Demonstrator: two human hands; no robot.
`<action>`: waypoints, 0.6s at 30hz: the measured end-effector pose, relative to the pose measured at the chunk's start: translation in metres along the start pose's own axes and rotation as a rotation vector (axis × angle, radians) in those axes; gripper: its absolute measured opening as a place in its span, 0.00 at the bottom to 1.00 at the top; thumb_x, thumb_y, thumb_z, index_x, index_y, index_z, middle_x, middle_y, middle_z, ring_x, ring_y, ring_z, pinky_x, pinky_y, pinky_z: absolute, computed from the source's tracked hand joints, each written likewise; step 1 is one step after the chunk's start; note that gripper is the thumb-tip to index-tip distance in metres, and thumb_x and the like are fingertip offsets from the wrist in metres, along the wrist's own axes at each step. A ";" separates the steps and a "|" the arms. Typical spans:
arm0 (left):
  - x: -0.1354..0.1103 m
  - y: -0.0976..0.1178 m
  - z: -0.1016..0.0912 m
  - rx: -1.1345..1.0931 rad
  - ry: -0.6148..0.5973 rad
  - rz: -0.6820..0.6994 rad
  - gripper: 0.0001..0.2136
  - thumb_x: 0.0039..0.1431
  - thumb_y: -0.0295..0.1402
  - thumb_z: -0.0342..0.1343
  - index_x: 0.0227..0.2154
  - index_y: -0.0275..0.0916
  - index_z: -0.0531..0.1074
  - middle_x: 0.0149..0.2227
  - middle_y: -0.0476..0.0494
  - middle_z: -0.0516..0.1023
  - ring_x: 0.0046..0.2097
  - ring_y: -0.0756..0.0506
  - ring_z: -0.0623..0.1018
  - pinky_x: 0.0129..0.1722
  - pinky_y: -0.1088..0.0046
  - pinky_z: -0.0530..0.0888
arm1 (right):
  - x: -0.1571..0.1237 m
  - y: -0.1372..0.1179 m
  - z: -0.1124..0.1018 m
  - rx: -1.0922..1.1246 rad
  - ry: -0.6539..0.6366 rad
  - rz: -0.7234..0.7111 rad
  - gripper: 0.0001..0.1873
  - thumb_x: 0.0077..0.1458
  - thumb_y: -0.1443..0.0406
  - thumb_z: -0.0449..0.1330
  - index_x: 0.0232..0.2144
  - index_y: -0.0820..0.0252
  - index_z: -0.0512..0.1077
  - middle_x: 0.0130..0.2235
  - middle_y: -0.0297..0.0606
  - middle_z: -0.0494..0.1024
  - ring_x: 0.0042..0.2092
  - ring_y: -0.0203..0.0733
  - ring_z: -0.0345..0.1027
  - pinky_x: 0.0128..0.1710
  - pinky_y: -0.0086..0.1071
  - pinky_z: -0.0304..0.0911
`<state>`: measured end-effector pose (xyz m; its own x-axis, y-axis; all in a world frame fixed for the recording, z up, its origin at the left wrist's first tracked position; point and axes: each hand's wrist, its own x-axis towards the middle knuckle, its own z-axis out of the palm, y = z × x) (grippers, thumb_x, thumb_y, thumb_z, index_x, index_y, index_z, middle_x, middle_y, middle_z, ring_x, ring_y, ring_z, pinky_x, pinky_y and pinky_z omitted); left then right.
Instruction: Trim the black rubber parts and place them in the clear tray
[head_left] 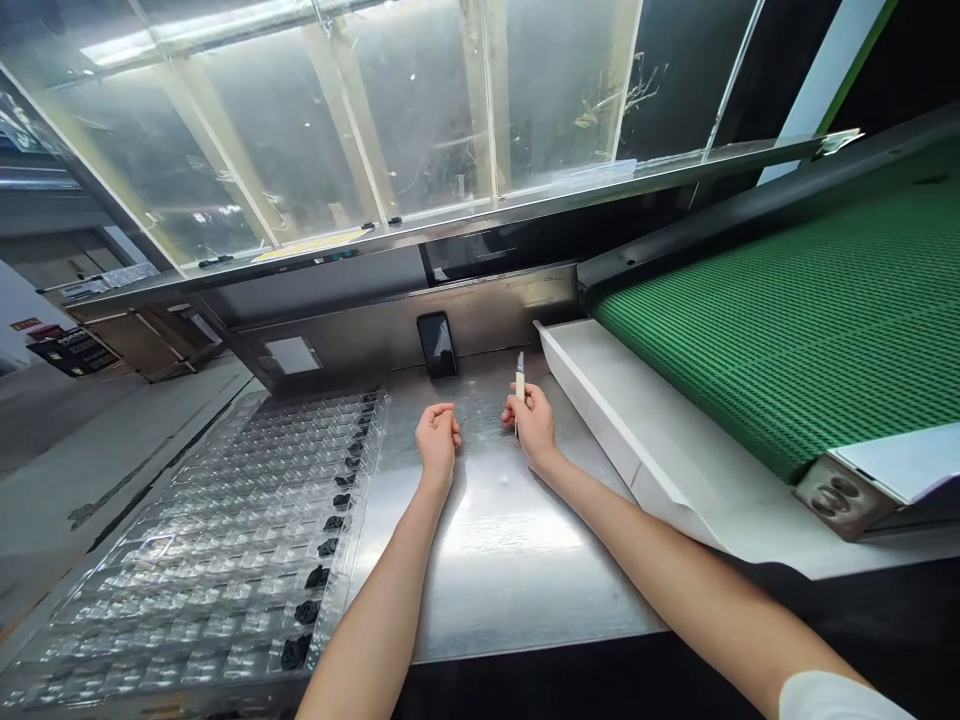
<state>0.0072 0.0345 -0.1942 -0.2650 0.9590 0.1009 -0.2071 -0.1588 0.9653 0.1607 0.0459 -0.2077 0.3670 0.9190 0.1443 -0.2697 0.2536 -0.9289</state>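
Observation:
My right hand is closed around a slim cream-handled tool with a grey, metallic-looking tip, held upright above the metal tabletop. Its exact kind is too small to make out. To the left, my left hand has its fingers curled and pressed together; anything inside them is hidden. The two hands are apart. A clear plastic tray with many pockets lies left of my left hand. Small black parts sit in its right-hand column, while the other pockets look transparent.
A dark phone leans against the metal back wall. On the right, a white trough runs beside a green conveyor belt. A framed clear panel slants above the bench. Cardboard boxes stand farther off at left.

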 end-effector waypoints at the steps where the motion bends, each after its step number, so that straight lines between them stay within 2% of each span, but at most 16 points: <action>1: 0.000 0.000 0.000 0.008 -0.008 0.001 0.13 0.53 0.39 0.62 0.38 0.36 0.72 0.22 0.55 0.69 0.19 0.54 0.64 0.18 0.79 0.56 | 0.002 0.002 0.001 0.049 0.021 0.045 0.20 0.50 0.58 0.62 0.45 0.58 0.68 0.28 0.27 0.70 0.26 0.38 0.69 0.25 0.29 0.65; 6: 0.000 -0.001 0.002 0.040 -0.042 -0.009 0.11 0.54 0.38 0.61 0.37 0.37 0.73 0.21 0.55 0.68 0.19 0.54 0.64 0.18 0.79 0.58 | 0.008 0.006 -0.002 0.233 0.148 0.180 0.18 0.54 0.57 0.61 0.44 0.56 0.62 0.26 0.24 0.66 0.23 0.36 0.67 0.20 0.26 0.62; 11: -0.002 -0.003 0.005 0.072 -0.084 -0.005 0.09 0.55 0.36 0.59 0.36 0.37 0.73 0.21 0.55 0.68 0.18 0.54 0.64 0.18 0.79 0.58 | 0.007 -0.001 -0.003 0.300 0.250 0.139 0.15 0.56 0.60 0.59 0.41 0.54 0.57 0.24 0.20 0.59 0.21 0.30 0.59 0.19 0.22 0.54; 15: -0.006 -0.002 0.006 0.112 -0.102 0.003 0.08 0.56 0.35 0.58 0.36 0.37 0.73 0.21 0.55 0.68 0.18 0.54 0.64 0.18 0.79 0.58 | 0.002 -0.008 0.000 0.278 0.236 0.047 0.13 0.56 0.63 0.57 0.41 0.53 0.57 0.26 0.21 0.61 0.22 0.30 0.61 0.20 0.22 0.56; 18: -0.008 -0.001 0.006 0.116 -0.112 -0.007 0.07 0.57 0.34 0.57 0.36 0.37 0.74 0.21 0.54 0.68 0.18 0.54 0.63 0.17 0.79 0.58 | -0.003 -0.010 0.003 0.254 0.165 0.072 0.14 0.52 0.65 0.57 0.41 0.54 0.59 0.27 0.22 0.65 0.23 0.33 0.64 0.20 0.25 0.59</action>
<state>0.0150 0.0288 -0.1947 -0.1557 0.9811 0.1145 -0.0966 -0.1305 0.9867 0.1598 0.0419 -0.1979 0.4725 0.8813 0.0050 -0.5067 0.2762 -0.8166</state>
